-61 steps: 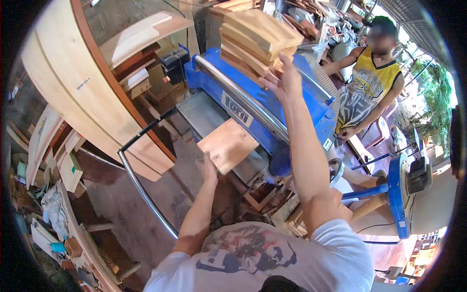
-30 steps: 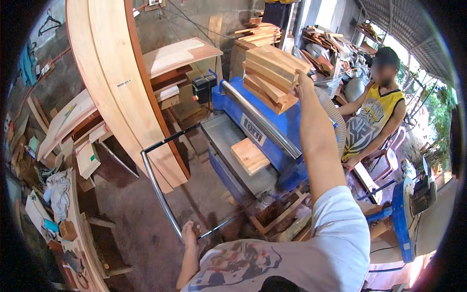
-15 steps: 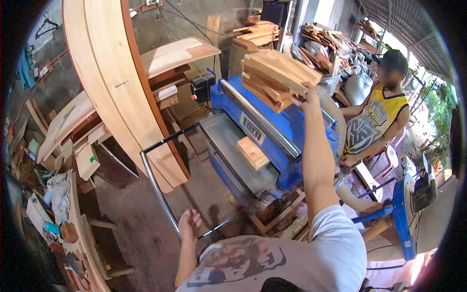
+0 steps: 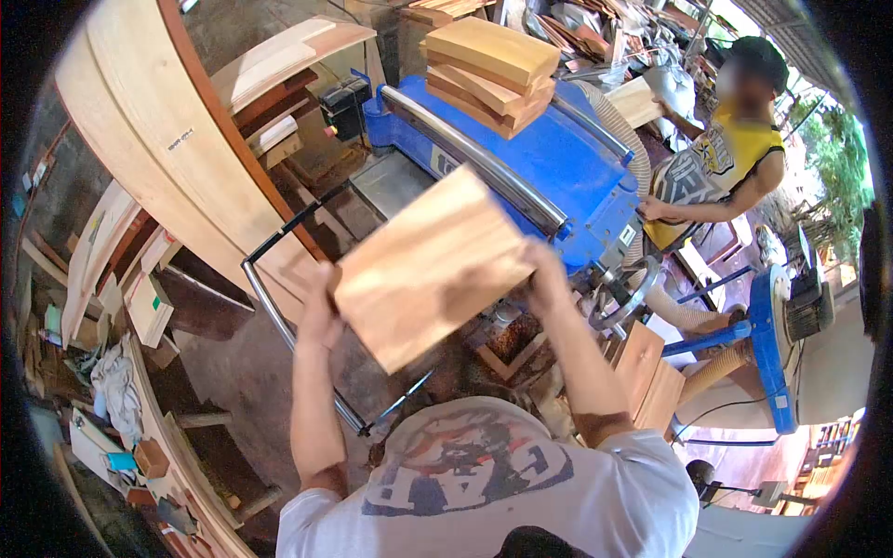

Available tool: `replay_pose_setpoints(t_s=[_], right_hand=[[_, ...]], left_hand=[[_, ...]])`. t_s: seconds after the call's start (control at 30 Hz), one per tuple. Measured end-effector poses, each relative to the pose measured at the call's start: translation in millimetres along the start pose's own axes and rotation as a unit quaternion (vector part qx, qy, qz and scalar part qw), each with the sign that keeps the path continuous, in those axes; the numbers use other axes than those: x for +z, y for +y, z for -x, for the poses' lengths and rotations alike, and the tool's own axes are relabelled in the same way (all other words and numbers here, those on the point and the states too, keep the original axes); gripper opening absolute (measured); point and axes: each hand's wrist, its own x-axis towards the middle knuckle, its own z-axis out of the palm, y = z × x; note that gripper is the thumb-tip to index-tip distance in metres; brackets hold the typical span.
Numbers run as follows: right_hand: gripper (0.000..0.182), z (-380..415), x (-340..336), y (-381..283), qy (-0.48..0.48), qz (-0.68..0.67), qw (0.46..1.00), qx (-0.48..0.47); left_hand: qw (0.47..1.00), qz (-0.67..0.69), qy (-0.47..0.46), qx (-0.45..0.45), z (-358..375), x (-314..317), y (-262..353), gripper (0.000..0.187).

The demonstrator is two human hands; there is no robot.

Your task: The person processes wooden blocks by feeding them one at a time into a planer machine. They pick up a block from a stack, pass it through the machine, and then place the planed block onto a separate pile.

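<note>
A short wooden board (image 4: pixel 428 270) is held up in front of me, tilted and slightly blurred. My left hand (image 4: pixel 321 307) grips its left edge, and my right hand (image 4: pixel 542 274) is closed on the opposite edge. Just beyond the board stands a blue planer (image 4: pixel 586 200) with a long metal roller (image 4: pixel 474 158) along its top. Several thick boards are piled in a stack (image 4: pixel 493 51) on the machine. The held board hides much of the planer's front and metal bed (image 4: pixel 386 186).
At the right a co-worker (image 4: pixel 712 172) in a yellow top has a hand on a pale board (image 4: pixel 634 102). Long planks (image 4: pixel 177 139) lean at the left. A metal frame bar (image 4: pixel 293 344) juts toward me. A blue hose-fed machine (image 4: pixel 772 344) stands at the right.
My right hand has left the stack and come down; my left hand has risen. Both now hold a board between them. The co-worker's hand has moved up to a pale board.
</note>
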Motion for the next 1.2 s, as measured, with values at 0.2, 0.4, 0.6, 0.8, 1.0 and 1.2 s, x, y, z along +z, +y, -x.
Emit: replay_pose_setpoints(t_s=[0.2, 0.4, 0.6, 0.8, 1.0, 1.2], right_hand=[[0.019, -28, -45, 173, 0.006, 0.142, 0.989, -0.039], [0.036, 32, -47, 163, 0.097, 0.243, 0.964, -0.059], [0.042, 113, -104, 199, 0.150, 0.310, 0.939, -0.007], [0.052, 150, -141, 208, 0.174, 0.379, 0.907, 0.053], [0.052, 143, -106, 163, 0.184, 0.450, 0.874, -0.006], [0.054, 110, -78, 119, 0.096, 0.417, 0.904, -0.002]], left_hand=[[0.977, -0.019, 0.212, 0.025, 8, -37, -107, 0.052], [0.984, -0.033, 0.177, -0.002, -69, -30, -137, 0.054], [0.979, 0.011, 0.204, 0.003, -155, -1, -154, 0.060], [0.991, 0.039, 0.125, 0.034, -156, 35, -209, 0.068], [0.946, -0.159, 0.276, 0.065, -188, 59, -232, 0.074], [0.930, -0.227, 0.285, 0.054, -186, 71, -225, 0.074]])
